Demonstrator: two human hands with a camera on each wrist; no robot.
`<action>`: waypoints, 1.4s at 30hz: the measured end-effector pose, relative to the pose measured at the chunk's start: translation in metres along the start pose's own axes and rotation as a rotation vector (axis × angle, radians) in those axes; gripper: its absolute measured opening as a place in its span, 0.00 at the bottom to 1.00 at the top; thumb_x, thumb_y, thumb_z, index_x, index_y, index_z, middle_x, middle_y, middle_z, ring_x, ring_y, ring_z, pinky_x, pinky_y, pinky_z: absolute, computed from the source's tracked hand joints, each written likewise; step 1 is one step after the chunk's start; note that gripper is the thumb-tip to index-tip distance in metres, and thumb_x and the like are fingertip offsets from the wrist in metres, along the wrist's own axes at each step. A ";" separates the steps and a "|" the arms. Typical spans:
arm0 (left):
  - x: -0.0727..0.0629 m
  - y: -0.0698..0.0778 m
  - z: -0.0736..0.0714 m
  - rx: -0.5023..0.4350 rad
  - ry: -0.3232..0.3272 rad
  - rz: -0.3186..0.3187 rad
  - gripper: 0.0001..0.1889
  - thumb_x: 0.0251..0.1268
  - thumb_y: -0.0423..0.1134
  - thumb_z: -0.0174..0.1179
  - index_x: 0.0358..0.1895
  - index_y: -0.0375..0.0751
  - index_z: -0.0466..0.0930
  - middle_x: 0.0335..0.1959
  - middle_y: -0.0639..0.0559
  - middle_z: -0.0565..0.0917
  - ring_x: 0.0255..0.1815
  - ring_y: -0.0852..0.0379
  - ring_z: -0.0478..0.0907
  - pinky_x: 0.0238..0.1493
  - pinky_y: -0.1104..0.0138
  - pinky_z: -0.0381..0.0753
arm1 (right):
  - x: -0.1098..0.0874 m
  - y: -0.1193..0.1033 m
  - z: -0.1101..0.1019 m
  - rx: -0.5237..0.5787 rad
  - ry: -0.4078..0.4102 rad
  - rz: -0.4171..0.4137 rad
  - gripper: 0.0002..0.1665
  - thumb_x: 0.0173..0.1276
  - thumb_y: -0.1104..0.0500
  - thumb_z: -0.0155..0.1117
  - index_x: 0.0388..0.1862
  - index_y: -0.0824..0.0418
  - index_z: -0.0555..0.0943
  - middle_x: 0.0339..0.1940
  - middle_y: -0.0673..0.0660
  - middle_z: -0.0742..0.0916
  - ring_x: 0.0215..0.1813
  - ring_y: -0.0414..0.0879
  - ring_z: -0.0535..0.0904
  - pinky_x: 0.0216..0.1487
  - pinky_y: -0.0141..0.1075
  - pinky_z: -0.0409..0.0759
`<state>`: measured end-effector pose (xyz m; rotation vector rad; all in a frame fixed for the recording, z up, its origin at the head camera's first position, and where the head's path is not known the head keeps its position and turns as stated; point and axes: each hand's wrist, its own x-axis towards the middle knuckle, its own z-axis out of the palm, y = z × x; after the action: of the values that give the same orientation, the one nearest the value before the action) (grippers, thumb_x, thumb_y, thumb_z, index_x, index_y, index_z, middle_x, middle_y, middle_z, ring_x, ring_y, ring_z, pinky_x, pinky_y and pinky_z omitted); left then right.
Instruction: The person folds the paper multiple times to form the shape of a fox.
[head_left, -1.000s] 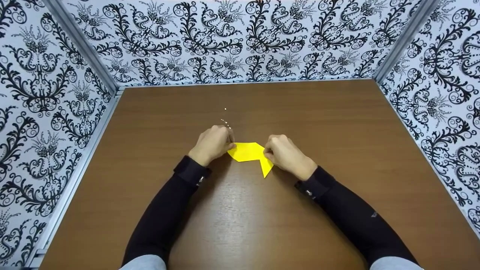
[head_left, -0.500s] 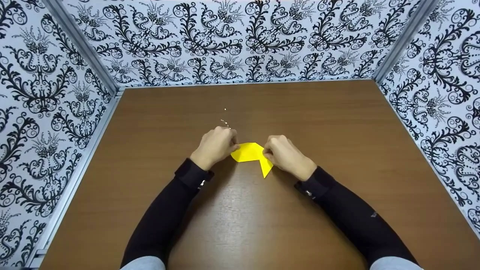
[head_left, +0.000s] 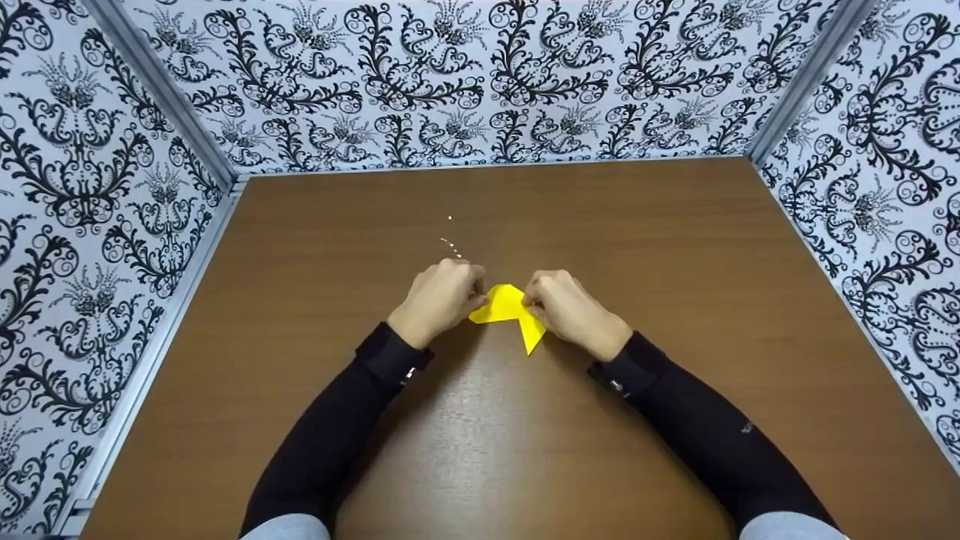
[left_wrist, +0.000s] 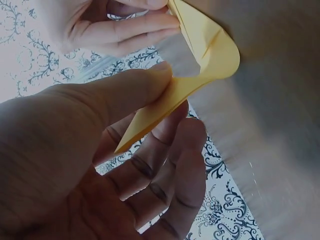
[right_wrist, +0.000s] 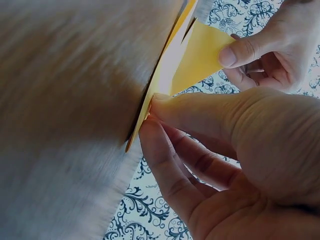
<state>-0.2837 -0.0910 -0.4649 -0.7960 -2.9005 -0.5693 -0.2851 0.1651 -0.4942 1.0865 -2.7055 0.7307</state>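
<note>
A folded piece of yellow paper [head_left: 504, 303] is held between both hands, close over the wooden table. My left hand [head_left: 444, 294] pinches its left part; in the left wrist view the thumb [left_wrist: 135, 90] lies on top with the fingers under the paper [left_wrist: 217, 57], which bends upward in a curve. At the other end my right hand [head_left: 571, 309] grips the sheet between thumb and forefinger, as the right wrist view shows along the paper's edge [right_wrist: 200, 55]. A pointed yellow flap hangs toward the near side beside the right hand.
The brown wooden table [head_left: 480, 450] extends all round the hands. Several tiny white specks [head_left: 451, 244] lie beyond the left hand. Patterned black-and-white panels [head_left: 480, 82] in metal frames enclose the back and both sides.
My left hand has moved right and slightly nearer, bringing the paper's left end closer to the right hand, so less yellow shows between them. The right hand has hardly moved.
</note>
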 end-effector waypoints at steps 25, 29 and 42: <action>-0.002 0.017 0.026 -0.093 -0.038 0.117 0.07 0.75 0.37 0.83 0.43 0.38 0.95 0.42 0.44 0.96 0.39 0.48 0.93 0.43 0.55 0.95 | 0.000 -0.004 0.000 0.010 -0.023 0.017 0.08 0.73 0.78 0.76 0.40 0.70 0.97 0.41 0.66 0.94 0.44 0.59 0.94 0.45 0.49 0.96; -0.002 0.017 0.029 -0.089 -0.026 0.145 0.07 0.75 0.37 0.82 0.44 0.38 0.95 0.42 0.44 0.96 0.41 0.48 0.93 0.43 0.55 0.95 | 0.000 -0.004 0.000 0.003 -0.023 0.014 0.08 0.72 0.78 0.76 0.40 0.69 0.96 0.41 0.66 0.94 0.44 0.59 0.93 0.45 0.50 0.96; -0.003 0.014 0.023 -0.073 -0.116 0.241 0.14 0.67 0.42 0.88 0.47 0.39 0.96 0.47 0.46 0.98 0.46 0.47 0.96 0.47 0.54 0.96 | -0.001 -0.003 -0.001 0.013 -0.009 -0.003 0.10 0.71 0.80 0.74 0.38 0.69 0.96 0.40 0.66 0.94 0.44 0.60 0.95 0.44 0.49 0.97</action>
<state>-0.2731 -0.0725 -0.4825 -1.2059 -2.8376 -0.6247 -0.2823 0.1643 -0.4924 1.0983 -2.7096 0.7465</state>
